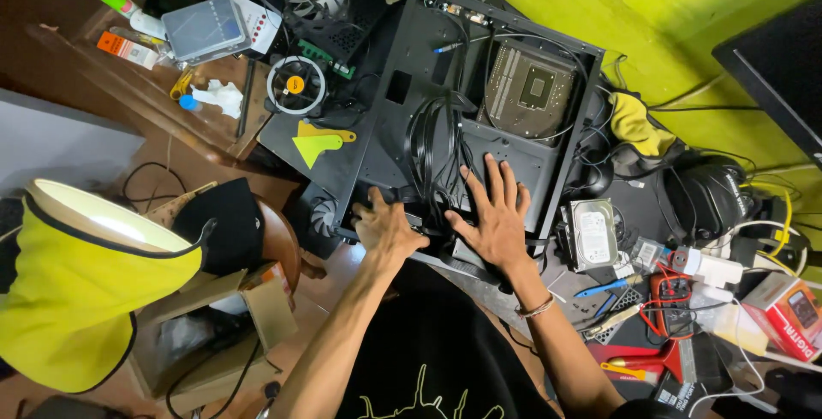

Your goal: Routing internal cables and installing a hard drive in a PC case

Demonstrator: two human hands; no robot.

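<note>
Both hands rest on an open black computer case [402, 119] that lies on its side on the cluttered tabletop [257, 111]. The left hand [387, 229] sits at the near edge of the case, its fingers [377, 205] curled together over the rim beside a bundle of black cables [432, 149]; whether they pinch a cable or only the metal edge cannot be told. The right hand [495, 213] lies flat on the case's inner panel just right of the left one, its fingers [501, 178] spread apart and pressing down, clamped on nothing. A thin bracelet [538, 308] circles the right wrist.

Beyond the right fingers, deeper in the case, sits a motherboard [524, 89] with its bare processor socket. The cable bundle runs from between the two hands up toward the middle of the case. To the right of the right hand, just outside the case wall, lies a hard drive [591, 235], and farther right a blue-handled screwdriver [606, 286] and a red multimeter [672, 295]. Beyond the left fingers, left of the case, lie a yellow plastic scraper [315, 143] and a round cooler fan [295, 85]. Well to the left of the left hand stands a yellow lamp shade [86, 291].
</note>
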